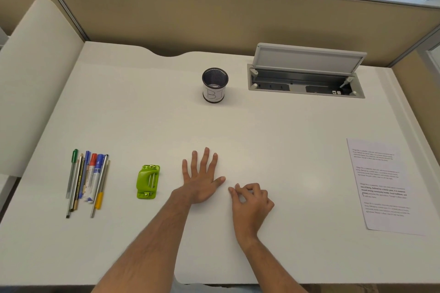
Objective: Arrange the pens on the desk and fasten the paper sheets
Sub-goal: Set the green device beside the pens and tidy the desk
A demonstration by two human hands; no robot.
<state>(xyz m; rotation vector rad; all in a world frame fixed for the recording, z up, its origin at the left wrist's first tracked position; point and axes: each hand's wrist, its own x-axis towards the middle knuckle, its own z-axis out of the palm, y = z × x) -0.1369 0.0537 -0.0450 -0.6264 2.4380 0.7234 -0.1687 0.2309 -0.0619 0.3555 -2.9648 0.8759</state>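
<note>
Several pens, pencils and markers (pixel 87 181) lie side by side at the desk's left. A green stapler (pixel 147 181) sits to their right. A black mesh pen cup (pixel 215 85) with a white label stands at the back middle, with nothing visible inside. Printed paper sheets (pixel 383 185) lie at the far right edge. My left hand (pixel 201 179) rests flat on the desk, fingers spread, right of the stapler. My right hand (pixel 251 200) lies beside it with fingers loosely curled and holds nothing.
An open cable hatch (pixel 307 71) with its lid raised is set into the white desk (pixel 285 140) at the back right. Beige partition walls surround the desk on three sides.
</note>
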